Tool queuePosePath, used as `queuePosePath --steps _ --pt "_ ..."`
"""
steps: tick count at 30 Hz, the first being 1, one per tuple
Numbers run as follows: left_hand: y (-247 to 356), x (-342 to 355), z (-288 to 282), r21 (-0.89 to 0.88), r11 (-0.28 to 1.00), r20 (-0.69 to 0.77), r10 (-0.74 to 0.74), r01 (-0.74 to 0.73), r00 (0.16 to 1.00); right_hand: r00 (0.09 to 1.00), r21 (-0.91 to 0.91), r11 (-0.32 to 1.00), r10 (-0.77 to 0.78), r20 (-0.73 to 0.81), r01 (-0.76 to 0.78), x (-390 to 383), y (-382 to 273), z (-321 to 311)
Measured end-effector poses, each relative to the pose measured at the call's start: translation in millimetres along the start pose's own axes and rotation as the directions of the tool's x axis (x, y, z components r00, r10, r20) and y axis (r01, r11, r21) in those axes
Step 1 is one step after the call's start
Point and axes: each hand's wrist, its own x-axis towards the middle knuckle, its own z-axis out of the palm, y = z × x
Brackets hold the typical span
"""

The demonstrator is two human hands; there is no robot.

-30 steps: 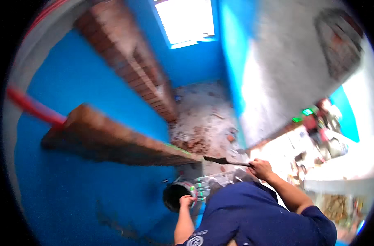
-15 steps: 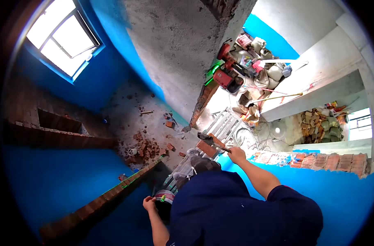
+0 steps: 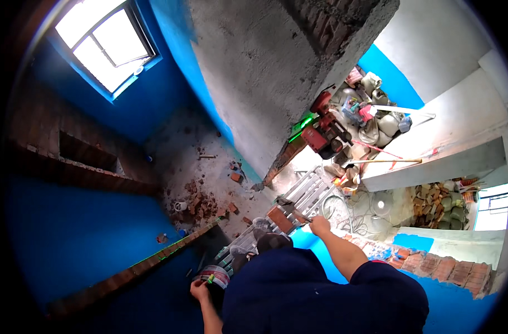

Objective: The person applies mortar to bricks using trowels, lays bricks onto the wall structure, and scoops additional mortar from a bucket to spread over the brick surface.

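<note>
My right hand [image 3: 320, 225] is wrapped around the handle of a trowel [image 3: 286, 204]. Its dark blade reaches out beside an orange brick [image 3: 280, 219], close to the slatted platform [image 3: 311, 192] below. Whether the blade touches the brick, I cannot tell. Lower left, my left hand [image 3: 199, 290] is closed at the rim of a bucket [image 3: 217, 275] with a white and red side. A small green thing [image 3: 211, 278] shows beside the fingers. What the left fingers hold is too small to make out. My shoes [image 3: 262, 225] stand on the slats.
A rough wall end [image 3: 282, 142] juts in ahead, with a red tool [image 3: 316, 139] giving green light beside it. Brick rubble [image 3: 195, 203] litters the floor at left. A low brick-topped wall [image 3: 137, 267] runs at left; a broken brick edge [image 3: 449, 271] lies right.
The view has shifted, so the surroundings sit farther right and lower. My right hand still holds the trowel, its blade now nearer the brick's far side. My left hand stays by the bucket.
</note>
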Motion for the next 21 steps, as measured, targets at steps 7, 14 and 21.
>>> queuePosePath --steps 7,14,21 --pt "-35 -19 -16 -0.071 0.994 -0.182 -0.100 0.088 0.978 0.982 0.069 0.981 -0.178 -0.064 0.182 49 -55 -12" --pt "-40 -39 -22 -0.133 0.983 -0.276 -0.157 0.123 0.948 0.961 0.140 0.951 -0.266 -0.074 0.274 89 -81 15" --pt "-13 -70 31 -0.037 0.995 -0.401 -0.095 0.087 0.911 0.977 0.059 0.976 -0.205 -0.053 0.208 75 -69 -23"
